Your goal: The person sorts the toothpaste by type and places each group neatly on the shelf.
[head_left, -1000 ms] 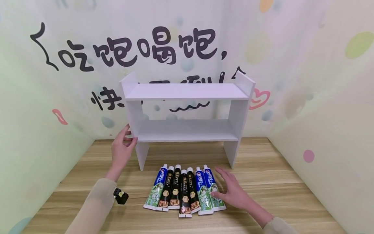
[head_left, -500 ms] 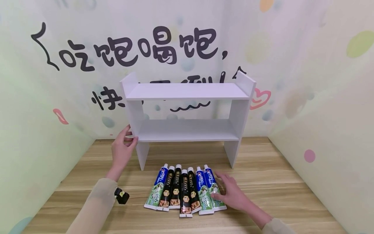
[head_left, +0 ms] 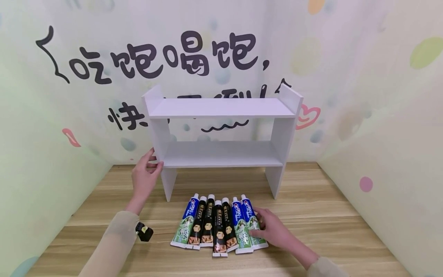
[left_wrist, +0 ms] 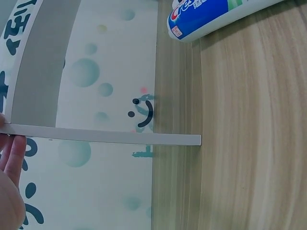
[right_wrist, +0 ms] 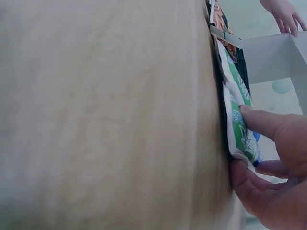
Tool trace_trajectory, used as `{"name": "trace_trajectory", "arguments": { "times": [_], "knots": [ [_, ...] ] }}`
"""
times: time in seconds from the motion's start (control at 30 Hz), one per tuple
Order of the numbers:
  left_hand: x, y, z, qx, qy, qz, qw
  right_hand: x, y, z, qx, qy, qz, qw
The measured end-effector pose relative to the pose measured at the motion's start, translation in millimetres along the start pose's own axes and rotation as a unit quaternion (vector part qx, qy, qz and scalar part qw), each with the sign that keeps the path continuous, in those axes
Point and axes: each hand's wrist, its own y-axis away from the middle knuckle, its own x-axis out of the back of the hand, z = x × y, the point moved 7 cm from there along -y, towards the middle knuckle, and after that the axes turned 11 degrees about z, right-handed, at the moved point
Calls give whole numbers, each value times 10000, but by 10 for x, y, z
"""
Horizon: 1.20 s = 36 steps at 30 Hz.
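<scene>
A white two-tier shelf stands on the wooden table. My left hand holds its left side panel, with the thumb near the front edge; in the left wrist view, fingers lie against the panel. In front of the shelf, several toothpaste tubes lie side by side, caps toward it. My right hand grips the rightmost blue-and-green toothpaste tube. In the right wrist view its thumb is on the tube's printed face, with fingers curled at the far edge.
Black toothpaste tubes fill the middle of the row, one lower than the others. A blue-and-green tube lies at the left end and another touches the gripped one. Printed walls enclose the table.
The right hand's fingers have curled in closer around the rightmost toothpaste tube. My left hand stays on the shelf, and the tubes lie where they were.
</scene>
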Motion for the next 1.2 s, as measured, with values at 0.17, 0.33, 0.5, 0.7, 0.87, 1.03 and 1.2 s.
{"name": "trace_trajectory", "arguments": {
  "times": [0.17, 0.33, 0.5, 0.7, 0.87, 1.03, 1.2],
  "knots": [
    [8, 0, 2, 37, -40, 24, 10000, -5, -33, -1, -128, -83, -224, 9996],
    [27, 1, -11, 97, -70, 83, 9999, -2, -67, 23, -355, -85, -297, 9989],
    [34, 6, -11, 121, -47, 80, 9999, 3, -101, 81, -461, -33, -392, 9982],
    [13, 8, -19, 150, -22, 45, 9999, 18, -122, 99, -639, -600, -840, 9926],
    [3, 9, -21, 147, -22, 35, 9999, 32, -128, 76, -727, -753, -1245, 9867],
    [4, 8, -23, 90, -100, 59, 9999, 31, -134, 61, -771, -1015, -1544, 9798],
    [5, 15, -20, 94, -117, 32, 9999, 20, -106, 118, -1034, -1585, -1762, 9660]
  ]
}}
